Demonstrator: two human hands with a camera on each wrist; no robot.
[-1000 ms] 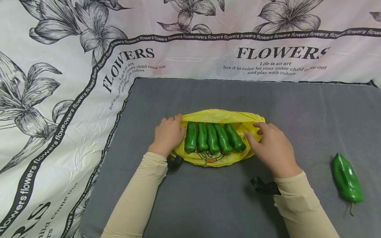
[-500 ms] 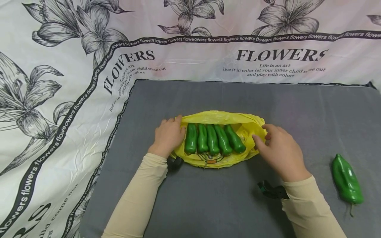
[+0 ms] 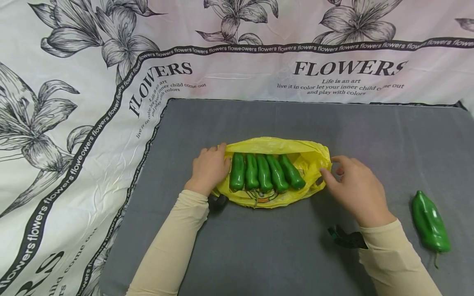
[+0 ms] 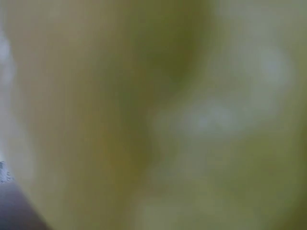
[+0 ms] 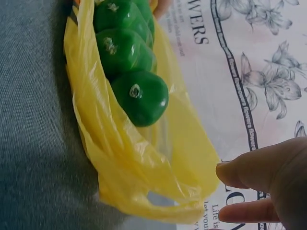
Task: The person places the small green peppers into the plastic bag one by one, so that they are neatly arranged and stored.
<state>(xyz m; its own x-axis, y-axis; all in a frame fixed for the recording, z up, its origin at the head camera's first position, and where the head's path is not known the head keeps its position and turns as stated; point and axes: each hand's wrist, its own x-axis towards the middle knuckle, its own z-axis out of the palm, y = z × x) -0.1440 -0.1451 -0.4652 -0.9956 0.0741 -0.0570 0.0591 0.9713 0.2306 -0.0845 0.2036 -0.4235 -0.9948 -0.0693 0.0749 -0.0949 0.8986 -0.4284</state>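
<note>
A yellow plastic bag lies with its mouth spread, and several green peppers sit side by side within it. At the bag's left end my left hand grips the edge, thumb toward the opening; the left wrist view is only a yellowish blur. My right hand hovers by the right end, thumb and fingers parted with nothing held between them. In the right wrist view the thumb is close to the bag's rim; whether it touches cannot be told.
A single green pepper lies on the grey cloth at the far right, beyond my right arm. White cloth printed with flowers and lettering borders the grey area at the back and left.
My right hand has drawn back to the right, from over the bag's right end to just outside it. The left hand, the bag and the peppers have hardly moved.
</note>
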